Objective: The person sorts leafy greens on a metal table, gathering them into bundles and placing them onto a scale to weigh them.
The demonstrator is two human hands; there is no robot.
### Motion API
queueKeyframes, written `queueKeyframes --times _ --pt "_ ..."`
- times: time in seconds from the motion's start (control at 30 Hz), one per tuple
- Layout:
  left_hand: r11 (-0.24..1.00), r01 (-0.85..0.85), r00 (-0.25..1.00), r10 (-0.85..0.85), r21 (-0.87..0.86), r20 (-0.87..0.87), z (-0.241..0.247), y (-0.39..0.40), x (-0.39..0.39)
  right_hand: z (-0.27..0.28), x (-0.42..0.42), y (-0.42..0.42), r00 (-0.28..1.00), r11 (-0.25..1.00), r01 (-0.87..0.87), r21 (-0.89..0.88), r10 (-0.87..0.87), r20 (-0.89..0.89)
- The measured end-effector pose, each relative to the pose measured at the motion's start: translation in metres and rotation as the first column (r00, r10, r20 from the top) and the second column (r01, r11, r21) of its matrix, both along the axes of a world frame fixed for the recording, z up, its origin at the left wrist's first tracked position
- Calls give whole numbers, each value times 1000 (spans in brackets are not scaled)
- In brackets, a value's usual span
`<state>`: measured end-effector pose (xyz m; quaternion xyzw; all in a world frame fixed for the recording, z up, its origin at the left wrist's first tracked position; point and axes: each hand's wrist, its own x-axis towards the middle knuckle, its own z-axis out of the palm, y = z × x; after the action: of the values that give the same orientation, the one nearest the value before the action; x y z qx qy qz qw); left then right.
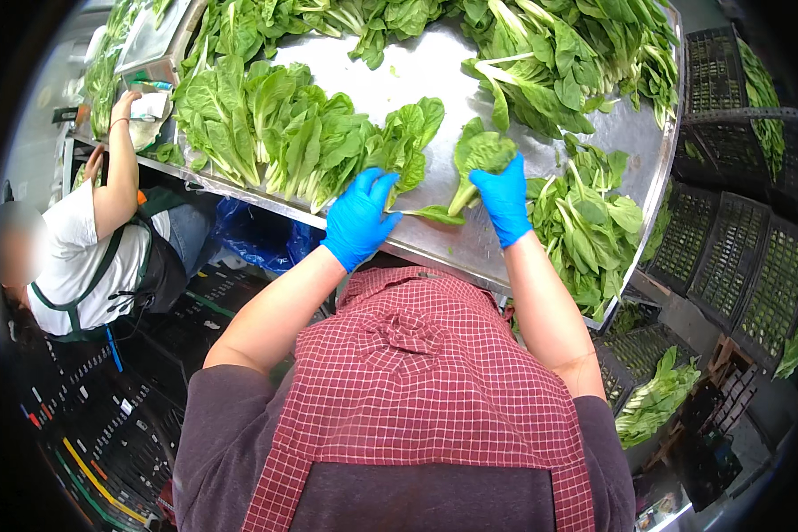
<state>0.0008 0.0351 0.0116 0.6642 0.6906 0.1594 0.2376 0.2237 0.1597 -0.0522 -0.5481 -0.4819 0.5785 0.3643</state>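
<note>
My right hand [503, 199], in a blue glove, grips a leafy green plant [482, 154] near its pale stem, leaves pointing away from me. My left hand [361, 218], gloved alike, is at the near right end of a row of leafy greens [299, 133]. Its thumb stands apart from the fingers, and the fingertips are by the stem ends of the last bunch. Whether they touch it is hard to tell. Between the hands a single loose leaf [442, 213] lies on the metal table [432, 56].
More greens are heaped at the far right [572, 60], and a looser pile [592, 219] lies by the right edge. Black plastic crates [725, 246] with greens stand beyond that edge. A co-worker [100, 246] is at the left, one hand near a white packet [150, 106].
</note>
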Motion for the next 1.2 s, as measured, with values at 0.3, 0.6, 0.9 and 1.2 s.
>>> queueKeyframes --times 0.3,0.6,0.9,1.2 --pt "1000 6 1000 -6 21 8 -30 5 -5 23 21 -31 983 994 69 -88 -83 -163" --pt "770 -612 513 560 -180 650 -36 14 -21 2 -50 2 951 979 -39 202 -25 308" --pt "851 -523 717 466 -41 518 -35 5 -16 37 -98 3 632 948 -316 41 178 754" --pt "885 -465 814 411 36 410 -24 6 -15 37 -5 -41 708 968 -248 40 153 689"
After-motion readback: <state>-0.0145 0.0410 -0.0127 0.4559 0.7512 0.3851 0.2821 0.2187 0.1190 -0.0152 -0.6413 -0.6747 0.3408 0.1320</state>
